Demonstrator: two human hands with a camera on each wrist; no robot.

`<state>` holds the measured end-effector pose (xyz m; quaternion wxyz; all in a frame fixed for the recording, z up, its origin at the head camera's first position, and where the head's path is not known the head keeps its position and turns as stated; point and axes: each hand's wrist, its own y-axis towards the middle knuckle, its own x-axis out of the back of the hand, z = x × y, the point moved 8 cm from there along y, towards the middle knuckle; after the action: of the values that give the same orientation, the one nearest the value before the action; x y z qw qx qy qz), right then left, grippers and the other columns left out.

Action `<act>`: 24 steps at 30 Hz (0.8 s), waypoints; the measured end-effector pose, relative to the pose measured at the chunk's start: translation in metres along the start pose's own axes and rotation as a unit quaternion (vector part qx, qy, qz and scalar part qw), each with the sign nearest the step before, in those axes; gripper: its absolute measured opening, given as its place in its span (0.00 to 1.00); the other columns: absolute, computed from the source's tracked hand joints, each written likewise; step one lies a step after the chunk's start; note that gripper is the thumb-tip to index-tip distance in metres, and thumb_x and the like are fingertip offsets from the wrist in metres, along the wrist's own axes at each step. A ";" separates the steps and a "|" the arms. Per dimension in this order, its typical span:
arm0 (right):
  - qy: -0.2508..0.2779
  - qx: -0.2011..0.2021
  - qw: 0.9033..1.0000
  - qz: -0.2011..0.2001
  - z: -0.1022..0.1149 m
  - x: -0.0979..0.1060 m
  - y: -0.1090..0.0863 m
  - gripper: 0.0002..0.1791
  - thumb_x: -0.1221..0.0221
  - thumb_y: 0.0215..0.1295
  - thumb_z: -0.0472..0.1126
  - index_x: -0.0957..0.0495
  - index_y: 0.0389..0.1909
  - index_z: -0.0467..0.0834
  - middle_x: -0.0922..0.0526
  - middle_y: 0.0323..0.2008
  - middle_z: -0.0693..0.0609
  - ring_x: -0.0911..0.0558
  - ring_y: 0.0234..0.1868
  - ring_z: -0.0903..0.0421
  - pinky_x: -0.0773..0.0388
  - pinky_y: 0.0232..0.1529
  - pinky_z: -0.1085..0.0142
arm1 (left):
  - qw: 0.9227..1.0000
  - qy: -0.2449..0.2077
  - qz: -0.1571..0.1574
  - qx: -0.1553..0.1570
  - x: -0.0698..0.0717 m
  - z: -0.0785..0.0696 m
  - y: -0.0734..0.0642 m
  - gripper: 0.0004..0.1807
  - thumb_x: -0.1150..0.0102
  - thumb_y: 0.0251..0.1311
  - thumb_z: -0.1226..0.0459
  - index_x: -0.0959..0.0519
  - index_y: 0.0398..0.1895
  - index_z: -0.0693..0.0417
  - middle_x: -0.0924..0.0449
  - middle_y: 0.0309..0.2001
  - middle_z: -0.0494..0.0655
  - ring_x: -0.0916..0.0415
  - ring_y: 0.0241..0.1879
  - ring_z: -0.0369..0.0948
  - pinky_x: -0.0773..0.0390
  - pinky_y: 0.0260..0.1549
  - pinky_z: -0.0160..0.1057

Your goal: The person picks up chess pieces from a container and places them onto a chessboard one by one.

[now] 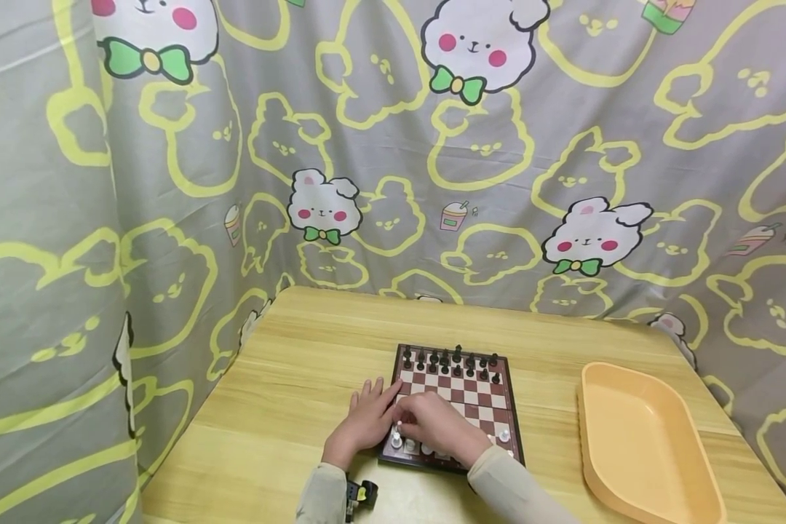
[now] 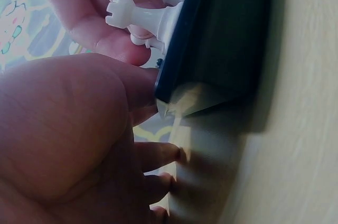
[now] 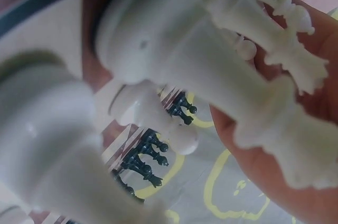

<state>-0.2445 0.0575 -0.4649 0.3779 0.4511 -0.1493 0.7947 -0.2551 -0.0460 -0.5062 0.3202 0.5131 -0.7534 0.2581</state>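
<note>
On the wooden table lies a chessboard (image 1: pixel 487 397) with maroon and white squares. My left hand (image 1: pixel 367 418) rests at its left edge, fingers spread and mostly straight, with the thumb side touching the board's side. Over the near left corner, my right hand (image 1: pixel 435 422) curls its fingers and pinches a small white pawn (image 2: pixel 138 40) just beyond a white rook (image 2: pixel 121 12). Larger white pieces, one a tall crowned piece (image 3: pixel 200 60), stand along the near row beside the right hand. In the head view, the right hand and forearm hide part of that row.
Two rows of black chess pieces (image 1: pixel 457 356) stand along the board's far side. A white piece (image 1: pixel 504 436) is near the right edge. An orange-yellow tray (image 1: pixel 642 444) sits on the table (image 1: pixel 288 378) to the right. A patterned curtain (image 1: pixel 393 145) surrounds the table.
</note>
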 end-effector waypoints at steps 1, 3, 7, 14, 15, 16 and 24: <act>-0.001 -0.001 1.000 0.000 0.000 0.000 0.000 0.07 0.30 0.62 0.34 0.12 0.40 0.44 0.11 0.35 0.57 0.19 0.33 0.70 0.18 0.40 0.72 | 1.000 0.000 -0.001 0.000 0.000 0.000 0.000 0.29 0.58 0.81 0.54 0.35 0.79 0.54 0.48 0.77 0.75 0.59 0.77 0.72 0.60 0.72 0.74; -0.004 -0.005 1.000 0.002 0.000 0.000 -0.001 0.07 0.30 0.63 0.35 0.12 0.41 0.44 0.11 0.35 0.58 0.20 0.33 0.71 0.18 0.40 0.73 | 1.000 -0.001 -0.003 -0.003 -0.001 0.000 0.000 0.29 0.57 0.81 0.54 0.35 0.78 0.55 0.47 0.77 0.76 0.59 0.77 0.73 0.61 0.72 0.74; 0.008 -0.014 1.000 -0.001 -0.001 0.002 -0.006 0.07 0.32 0.65 0.36 0.12 0.44 0.44 0.11 0.37 0.57 0.19 0.34 0.69 0.17 0.40 0.70 | 1.000 0.000 -0.006 -0.006 -0.007 0.005 0.001 0.31 0.59 0.81 0.50 0.36 0.79 0.54 0.49 0.77 0.76 0.61 0.77 0.73 0.64 0.72 0.73; 0.066 -0.061 0.994 -0.063 -0.012 0.024 -0.023 0.08 0.39 0.74 0.41 0.13 0.45 0.43 0.13 0.44 0.55 0.15 0.45 0.57 0.16 0.50 0.57 | 1.000 -0.005 -0.018 -0.013 -0.015 0.008 0.007 0.29 0.59 0.80 0.53 0.36 0.79 0.52 0.48 0.77 0.75 0.61 0.78 0.72 0.64 0.73 0.72; 0.069 -0.064 0.993 -0.075 -0.013 0.028 -0.027 0.08 0.39 0.75 0.41 0.13 0.44 0.43 0.13 0.43 0.55 0.15 0.45 0.57 0.16 0.50 0.55 | 1.000 -0.008 -0.019 -0.015 -0.014 0.007 0.007 0.29 0.57 0.80 0.55 0.35 0.79 0.53 0.47 0.76 0.76 0.60 0.77 0.73 0.64 0.72 0.73; 0.074 -0.067 0.991 -0.086 -0.014 0.032 -0.030 0.08 0.40 0.75 0.42 0.14 0.44 0.43 0.13 0.44 0.55 0.15 0.45 0.57 0.15 0.50 0.55 | 1.000 -0.009 -0.021 -0.012 -0.013 0.006 0.007 0.28 0.56 0.79 0.56 0.34 0.78 0.53 0.47 0.76 0.75 0.59 0.77 0.72 0.63 0.72 0.73; 0.038 -0.131 0.973 -0.187 -0.045 0.074 -0.061 0.06 0.39 0.74 0.38 0.14 0.44 0.43 0.14 0.42 0.54 0.17 0.42 0.59 0.16 0.49 0.57 | 0.999 -0.013 -0.051 0.005 -0.001 -0.003 0.005 0.25 0.49 0.76 0.61 0.28 0.73 0.58 0.41 0.73 0.79 0.52 0.75 0.75 0.57 0.70 0.76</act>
<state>-0.2499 0.1592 -0.4346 0.5806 0.3874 -0.1505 0.7001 -0.2585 -0.0418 -0.5049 0.3205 0.5555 -0.7291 0.2389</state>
